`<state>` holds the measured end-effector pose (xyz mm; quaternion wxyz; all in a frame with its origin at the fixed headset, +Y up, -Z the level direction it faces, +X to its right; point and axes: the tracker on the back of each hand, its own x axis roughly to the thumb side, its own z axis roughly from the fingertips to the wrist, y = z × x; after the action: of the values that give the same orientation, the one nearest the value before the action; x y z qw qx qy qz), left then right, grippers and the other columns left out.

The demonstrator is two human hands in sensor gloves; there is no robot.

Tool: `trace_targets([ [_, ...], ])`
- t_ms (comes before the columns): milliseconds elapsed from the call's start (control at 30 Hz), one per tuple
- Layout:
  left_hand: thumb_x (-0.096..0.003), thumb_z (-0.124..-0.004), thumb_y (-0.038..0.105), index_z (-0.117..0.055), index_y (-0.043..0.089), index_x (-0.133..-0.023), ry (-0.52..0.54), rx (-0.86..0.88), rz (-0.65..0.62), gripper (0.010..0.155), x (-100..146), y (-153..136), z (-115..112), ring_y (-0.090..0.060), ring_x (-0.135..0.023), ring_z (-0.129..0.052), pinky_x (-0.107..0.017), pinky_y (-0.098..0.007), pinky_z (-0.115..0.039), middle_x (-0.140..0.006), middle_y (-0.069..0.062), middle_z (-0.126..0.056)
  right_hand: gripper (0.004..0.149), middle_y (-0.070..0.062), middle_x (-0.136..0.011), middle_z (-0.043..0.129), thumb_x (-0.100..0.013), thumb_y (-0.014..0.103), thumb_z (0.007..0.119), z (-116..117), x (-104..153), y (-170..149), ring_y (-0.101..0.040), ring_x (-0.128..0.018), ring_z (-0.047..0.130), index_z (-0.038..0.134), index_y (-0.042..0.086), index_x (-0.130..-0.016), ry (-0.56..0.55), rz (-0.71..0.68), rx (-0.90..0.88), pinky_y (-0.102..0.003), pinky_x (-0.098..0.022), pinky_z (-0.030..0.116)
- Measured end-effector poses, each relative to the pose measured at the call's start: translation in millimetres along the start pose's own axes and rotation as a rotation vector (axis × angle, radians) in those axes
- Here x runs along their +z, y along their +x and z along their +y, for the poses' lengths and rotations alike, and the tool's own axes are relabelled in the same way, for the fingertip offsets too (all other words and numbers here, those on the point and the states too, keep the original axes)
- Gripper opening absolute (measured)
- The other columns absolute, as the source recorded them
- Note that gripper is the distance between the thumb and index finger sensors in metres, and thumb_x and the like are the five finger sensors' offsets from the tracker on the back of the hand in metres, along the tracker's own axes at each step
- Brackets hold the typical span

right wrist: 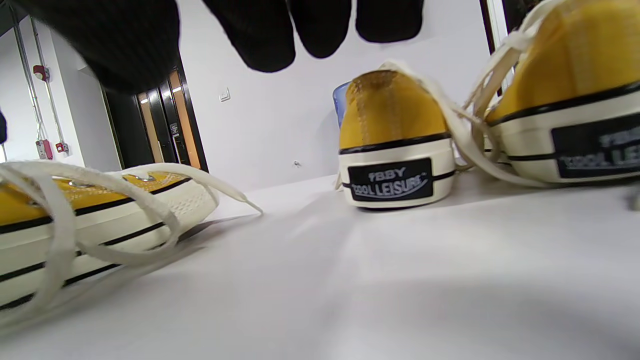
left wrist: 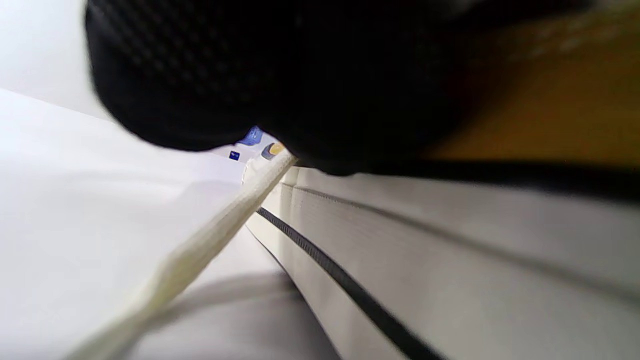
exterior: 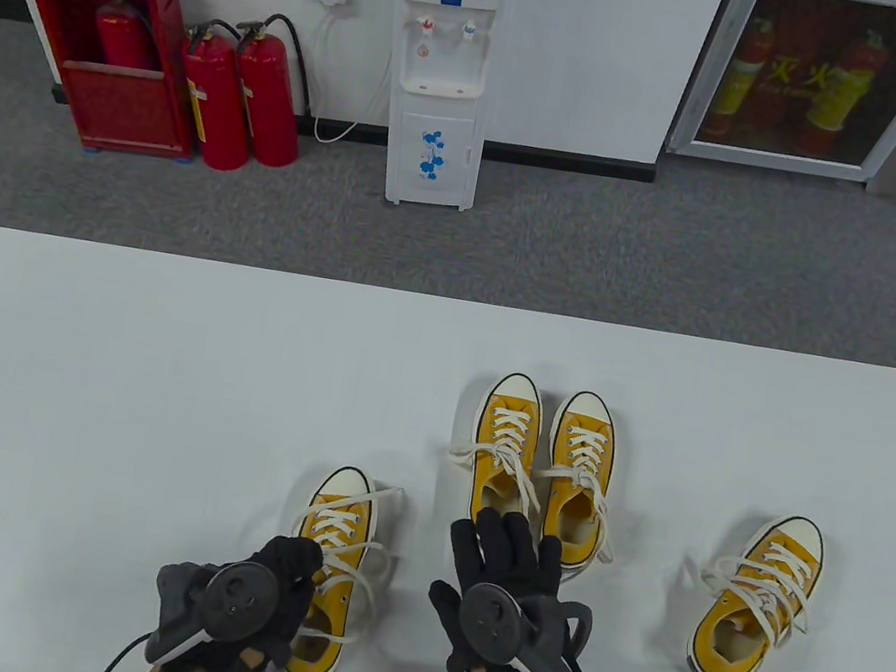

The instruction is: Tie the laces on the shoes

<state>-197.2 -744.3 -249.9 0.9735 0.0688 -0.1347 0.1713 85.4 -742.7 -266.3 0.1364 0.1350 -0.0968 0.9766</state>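
Several yellow canvas sneakers with white laces lie on the white table (exterior: 109, 384). The nearest one, the front-left sneaker (exterior: 342, 519), has loose laces. My left hand (exterior: 292, 571) lies curled over its left side, and in the left wrist view its fingers (left wrist: 280, 75) grip a lace (left wrist: 215, 235) that runs taut beside the white sole (left wrist: 450, 250). My right hand (exterior: 504, 545) is open with fingers spread, holding nothing, just behind the heels of the middle pair (exterior: 505, 456). In the right wrist view its fingertips (right wrist: 265, 35) hang above the table, with the pair's left heel (right wrist: 395, 145) ahead.
The middle pair's right sneaker (exterior: 580, 476) has its laces hanging loose over the sides. A single sneaker (exterior: 758, 606) lies at the right with its laces trailing toward the front edge. Beyond the table's far edge stand a water dispenser (exterior: 443, 72) and fire extinguishers (exterior: 239, 99).
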Motion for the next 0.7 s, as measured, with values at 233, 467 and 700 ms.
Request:
trace_targets([
  [233, -0.0452, -0.084, 0.046, -0.068, 0.034, -0.09, -0.115, 0.136, 0.007, 0.049, -2, -6, 4, -0.011, -0.033, -0.111, -0.029, -0.041, -0.096, -0.073, 0.005, -0.095, 0.076, -0.008, -0.116, 0.036, -0.044, 0.056, 0.074, -1, 0, -1, -0.044, -0.109, 0.04, 0.055, 0.02, -0.108, -0.002, 0.005, -0.005, -0.074, -0.07, 0.025],
  [467, -0.0465, -0.083, 0.049, -0.071, 0.033, -0.095, -0.065, 0.198, 0.039, 0.053, 1, -16, 24, -0.02, -0.052, -0.108, -0.041, -0.048, -0.091, -0.09, -0.001, -0.09, 0.076, -0.007, -0.116, 0.036, -0.044, 0.056, 0.074, -3, 0, -1, -0.044, -0.109, 0.04, 0.055, 0.02, -0.108, -0.005, 0.006, -0.002, -0.074, -0.07, 0.025],
  [700, -0.0481, -0.082, 0.046, -0.081, 0.037, -0.095, -0.018, 0.185, 0.052, 0.048, -4, -13, 34, -0.024, -0.059, -0.101, -0.051, -0.053, -0.083, -0.098, -0.004, -0.082, 0.076, -0.007, -0.116, 0.036, -0.044, 0.056, 0.074, -2, 0, 0, -0.044, -0.11, 0.04, 0.055, 0.021, -0.108, -0.003, 0.004, 0.0, -0.074, -0.071, 0.025],
])
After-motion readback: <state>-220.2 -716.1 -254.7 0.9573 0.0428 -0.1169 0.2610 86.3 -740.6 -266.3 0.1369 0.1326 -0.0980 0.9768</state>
